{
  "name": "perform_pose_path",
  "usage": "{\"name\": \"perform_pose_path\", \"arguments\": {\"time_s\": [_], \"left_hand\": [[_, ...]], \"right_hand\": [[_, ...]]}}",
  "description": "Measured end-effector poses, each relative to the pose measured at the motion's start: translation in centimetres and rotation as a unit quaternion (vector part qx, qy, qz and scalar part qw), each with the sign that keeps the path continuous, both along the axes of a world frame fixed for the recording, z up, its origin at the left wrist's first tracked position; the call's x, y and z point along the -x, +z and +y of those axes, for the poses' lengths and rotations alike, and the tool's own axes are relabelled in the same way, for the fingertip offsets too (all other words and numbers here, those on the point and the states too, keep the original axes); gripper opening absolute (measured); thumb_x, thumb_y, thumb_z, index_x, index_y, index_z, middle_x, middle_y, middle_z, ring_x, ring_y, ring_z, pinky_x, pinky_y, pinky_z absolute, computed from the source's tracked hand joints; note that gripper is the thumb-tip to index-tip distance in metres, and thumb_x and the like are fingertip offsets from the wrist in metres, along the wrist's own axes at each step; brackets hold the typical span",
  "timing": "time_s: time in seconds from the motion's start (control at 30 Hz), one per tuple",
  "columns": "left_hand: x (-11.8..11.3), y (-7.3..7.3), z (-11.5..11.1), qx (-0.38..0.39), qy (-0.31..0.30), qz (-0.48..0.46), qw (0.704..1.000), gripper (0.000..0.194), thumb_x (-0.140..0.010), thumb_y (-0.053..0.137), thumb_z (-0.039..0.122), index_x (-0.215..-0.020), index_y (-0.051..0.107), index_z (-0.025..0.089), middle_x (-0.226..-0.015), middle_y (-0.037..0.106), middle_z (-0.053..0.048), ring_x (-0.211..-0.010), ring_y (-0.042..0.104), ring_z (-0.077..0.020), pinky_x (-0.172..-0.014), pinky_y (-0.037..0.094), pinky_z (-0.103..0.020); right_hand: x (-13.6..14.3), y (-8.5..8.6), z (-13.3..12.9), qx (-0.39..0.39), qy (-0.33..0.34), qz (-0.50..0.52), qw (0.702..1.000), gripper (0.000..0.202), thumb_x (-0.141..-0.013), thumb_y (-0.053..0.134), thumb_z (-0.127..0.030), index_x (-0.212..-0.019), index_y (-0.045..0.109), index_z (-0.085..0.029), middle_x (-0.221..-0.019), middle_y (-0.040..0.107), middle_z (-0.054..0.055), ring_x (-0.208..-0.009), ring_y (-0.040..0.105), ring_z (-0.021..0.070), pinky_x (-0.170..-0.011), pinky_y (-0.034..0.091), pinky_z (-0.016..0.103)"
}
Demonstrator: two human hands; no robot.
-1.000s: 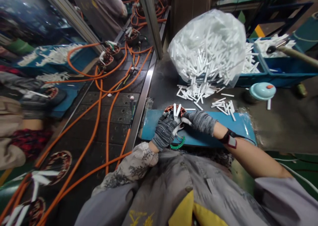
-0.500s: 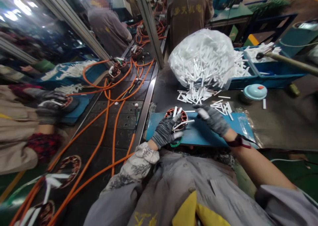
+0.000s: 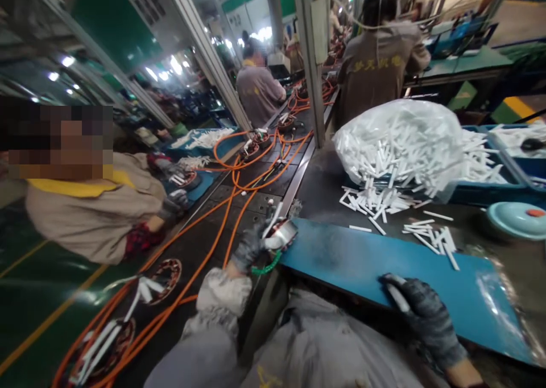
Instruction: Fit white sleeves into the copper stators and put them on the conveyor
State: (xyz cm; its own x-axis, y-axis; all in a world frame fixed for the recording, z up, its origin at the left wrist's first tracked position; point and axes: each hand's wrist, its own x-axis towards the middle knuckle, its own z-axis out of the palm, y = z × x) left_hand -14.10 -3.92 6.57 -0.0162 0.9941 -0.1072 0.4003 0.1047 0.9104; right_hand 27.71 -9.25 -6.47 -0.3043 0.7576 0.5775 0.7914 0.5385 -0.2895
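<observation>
My left hand [image 3: 248, 248], in a grey glove, grips a round motor stator [image 3: 283, 234] with copper windings. The stator is tilted at the left end of the blue mat [image 3: 341, 251]; white tubes stick up from it and a green cord hangs below. My right hand [image 3: 426, 314], also gloved, rests over the mat's front edge; its fingers are partly bent and whether they hold anything cannot be made out. Loose white tubes [image 3: 379, 201] lie behind the mat, in front of a clear bag [image 3: 401, 149] full of tubes.
Orange cables [image 3: 228, 228] and other stators [image 3: 166, 280] lie on the dark line at the left. A person [image 3: 98, 206] works across it. Blue bins [image 3: 490, 190] and a light-blue lidded bowl [image 3: 518, 218] stand at the right. A metal post [image 3: 309, 64] rises behind.
The view has turned left. My left hand has carried the stator from the mat's middle to its left end and tilted it. My right hand has moved away from the tubes to the front edge.
</observation>
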Motion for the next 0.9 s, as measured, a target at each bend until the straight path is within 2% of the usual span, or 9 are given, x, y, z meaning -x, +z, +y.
{"name": "perform_pose_path", "arguments": {"time_s": [0.13, 0.27, 0.37, 0.47, 0.53, 0.6, 0.7, 0.8, 0.9], "left_hand": [[6.2, -0.6, -0.8, 0.026, 0.188, 0.194, 0.962, 0.065, -0.073, 0.078, 0.053, -0.129, 0.071, 0.023, -0.119, 0.078, -0.009, -0.111, 0.074, -0.0333, -0.101, 0.058, -0.047], [9.6, -2.0, 0.2, 0.092, 0.271, 0.328, 0.901, 0.067, -0.077, 0.077, 0.039, -0.140, 0.064, 0.020, -0.137, 0.070, -0.015, -0.127, 0.066, -0.0396, -0.111, 0.050, -0.054], [10.7, -2.1, 1.0, 0.139, 0.304, 0.483, 0.809, 0.073, -0.084, 0.070, 0.038, -0.152, 0.052, 0.015, -0.148, 0.059, -0.024, -0.139, 0.053, -0.0471, -0.112, 0.043, -0.064], [9.9, -1.8, 1.5, 0.093, 0.330, 0.608, 0.716, 0.077, -0.093, 0.059, 0.041, -0.160, 0.038, 0.009, -0.155, 0.048, -0.029, -0.146, 0.042, -0.0492, -0.116, 0.034, -0.070], [8.3, -2.2, 1.9, 0.030, 0.272, 0.643, 0.715, 0.076, -0.095, 0.055, 0.045, -0.160, 0.039, 0.009, -0.157, 0.047, -0.027, -0.149, 0.039, -0.0449, -0.123, 0.027, -0.065], [6.3, -3.3, 2.3, -0.011, 0.152, 0.645, 0.749, 0.072, -0.096, 0.054, 0.048, -0.158, 0.045, 0.014, -0.160, 0.047, -0.020, -0.152, 0.037, -0.0396, -0.128, 0.022, -0.057], [3.9, -5.7, 3.1, 0.014, 0.044, 0.625, 0.779, 0.062, -0.096, 0.055, 0.043, -0.156, 0.050, 0.027, -0.165, 0.044, -0.011, -0.155, 0.034, -0.0367, -0.129, 0.019, -0.059], [4.0, -7.1, 3.5, 0.055, 0.077, 0.619, 0.779, 0.057, -0.099, 0.049, 0.034, -0.156, 0.051, 0.029, -0.163, 0.046, -0.011, -0.154, 0.037, -0.0367, -0.127, 0.020, -0.063], [5.9, -6.9, 3.9, 0.071, 0.136, 0.621, 0.769, 0.059, -0.100, 0.039, 0.023, -0.158, 0.048, 0.015, -0.160, 0.047, -0.022, -0.153, 0.038, -0.0406, -0.125, 0.022, -0.066]], "right_hand": [[-0.1, -0.3, 0.1, -0.078, 0.017, -0.066, 0.995, 0.032, -0.104, 0.048, -0.016, -0.109, 0.079, -0.020, -0.094, 0.083, 0.005, -0.071, 0.075, 0.0198, -0.070, 0.058, 0.033], [-0.1, -0.7, 0.1, -0.092, 0.025, -0.095, 0.991, 0.035, -0.097, 0.052, -0.007, -0.109, 0.080, -0.024, -0.095, 0.083, 0.005, -0.072, 0.075, 0.0212, -0.069, 0.057, 0.035], [-0.1, -0.8, 0.0, -0.096, 0.018, -0.103, 0.990, 0.032, -0.095, 0.055, -0.006, -0.109, 0.079, -0.023, -0.092, 0.082, 0.006, -0.073, 0.074, 0.0224, -0.070, 0.058, 0.036], [0.2, -0.8, -0.2, -0.102, 0.022, -0.089, 0.991, 0.030, -0.095, 0.056, -0.006, -0.113, 0.075, -0.021, -0.094, 0.082, 0.006, -0.072, 0.073, 0.0220, -0.071, 0.057, 0.036], [0.4, -0.7, -0.2, -0.099, 0.012, -0.063, 0.993, 0.029, -0.097, 0.057, -0.010, -0.119, 0.072, -0.021, -0.093, 0.081, 0.006, -0.070, 0.072, 0.0227, -0.071, 0.056, 0.038], [0.6, -0.6, -0.2, -0.089, -0.003, -0.045, 0.995, 0.028, -0.097, 0.058, -0.012, -0.121, 0.072, -0.021, -0.090, 0.081, 0.007, -0.070, 0.071, 0.0241, -0.070, 0.056, 0.039], [0.7, -0.6, -0.2, -0.092, -0.009, -0.045, 0.995, 0.029, -0.096, 0.057, -0.011, -0.119, 0.073, -0.021, -0.089, 0.080, 0.008, -0.070, 0.071, 0.0242, -0.071, 0.057, 0.039], [0.7, -0.5, -0.1, -0.109, -0.005, -0.045, 0.993, 0.031, -0.097, 0.052, -0.012, -0.118, 0.073, -0.022, -0.091, 0.081, 0.006, -0.069, 0.071, 0.0231, -0.071, 0.057, 0.038], [0.7, -0.5, -0.1, -0.094, -0.010, -0.044, 0.995, 0.033, -0.096, 0.053, -0.013, -0.118, 0.073, -0.026, -0.089, 0.080, 0.006, -0.069, 0.071, 0.0238, -0.072, 0.057, 0.037]]}}
